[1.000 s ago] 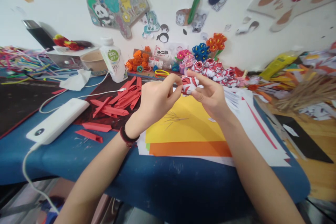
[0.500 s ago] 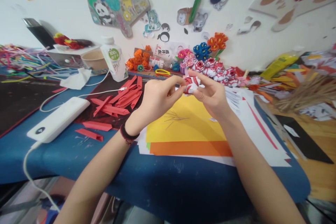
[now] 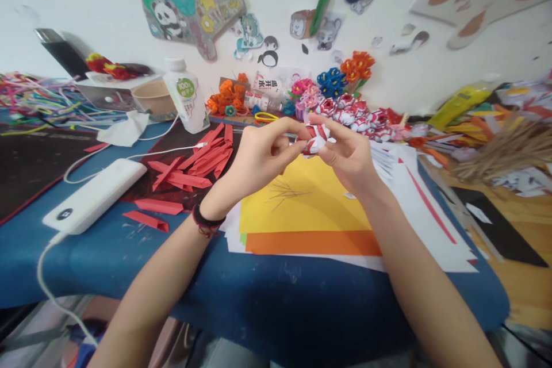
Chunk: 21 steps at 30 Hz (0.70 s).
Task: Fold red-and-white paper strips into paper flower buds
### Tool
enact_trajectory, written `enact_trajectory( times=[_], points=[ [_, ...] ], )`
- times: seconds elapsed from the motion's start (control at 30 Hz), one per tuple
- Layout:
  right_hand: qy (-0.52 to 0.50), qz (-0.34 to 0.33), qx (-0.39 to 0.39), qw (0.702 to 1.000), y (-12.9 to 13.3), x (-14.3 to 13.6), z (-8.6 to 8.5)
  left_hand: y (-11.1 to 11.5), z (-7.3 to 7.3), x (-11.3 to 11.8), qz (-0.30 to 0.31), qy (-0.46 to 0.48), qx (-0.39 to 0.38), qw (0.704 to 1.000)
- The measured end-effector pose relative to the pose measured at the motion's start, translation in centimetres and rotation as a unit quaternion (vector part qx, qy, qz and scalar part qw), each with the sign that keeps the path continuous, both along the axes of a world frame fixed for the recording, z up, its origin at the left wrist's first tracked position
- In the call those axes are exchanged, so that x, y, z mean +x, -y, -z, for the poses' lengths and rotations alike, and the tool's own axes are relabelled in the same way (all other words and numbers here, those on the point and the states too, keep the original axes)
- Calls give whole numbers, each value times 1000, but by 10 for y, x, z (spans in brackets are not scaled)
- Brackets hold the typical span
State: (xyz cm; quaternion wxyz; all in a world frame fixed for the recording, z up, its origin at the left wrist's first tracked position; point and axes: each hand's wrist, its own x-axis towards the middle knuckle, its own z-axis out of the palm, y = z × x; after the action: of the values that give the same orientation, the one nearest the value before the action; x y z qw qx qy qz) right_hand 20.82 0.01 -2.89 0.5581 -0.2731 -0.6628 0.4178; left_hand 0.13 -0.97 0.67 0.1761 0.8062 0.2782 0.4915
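A small red-and-white folded paper flower [image 3: 317, 141] is held up between my two hands, above the stacked paper. My right hand [image 3: 347, 155] grips it from the right, thumb below and fingers over the top. From the left, my left hand [image 3: 269, 149] pinches at its edge with thumb and forefinger; what lies right between those fingertips is partly hidden. Beneath are a yellow sheet [image 3: 319, 201] with several thin brown sticks [image 3: 287, 191] on it and an orange sheet [image 3: 314, 243]. To the left lies a pile of folded red paper strips [image 3: 194, 164].
A white power bank [image 3: 95, 195] with a cable lies at left. Behind stand a white bottle [image 3: 186, 95], a paper bowl [image 3: 154, 98] and finished red-and-white paper flowers [image 3: 357, 115]. A yellow bottle [image 3: 461, 103] and a bundle of brown sticks [image 3: 504, 152] lie at right.
Both hands stay almost in place around the paper flower. My left fingers have shifted slightly at its edge, and the view has moved a little.
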Motion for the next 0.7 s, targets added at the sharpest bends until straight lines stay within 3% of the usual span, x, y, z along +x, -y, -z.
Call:
enact_trajectory(
  times=[0.37, 0.7],
  points=[
    [15, -15, -11, 1000, -2, 2, 3, -4, 0, -6, -29, -64, 39, 997],
    [13, -37, -9, 999, -1, 1, 4, -5, -3, -10, 23, -56, -17, 998]
  ],
)
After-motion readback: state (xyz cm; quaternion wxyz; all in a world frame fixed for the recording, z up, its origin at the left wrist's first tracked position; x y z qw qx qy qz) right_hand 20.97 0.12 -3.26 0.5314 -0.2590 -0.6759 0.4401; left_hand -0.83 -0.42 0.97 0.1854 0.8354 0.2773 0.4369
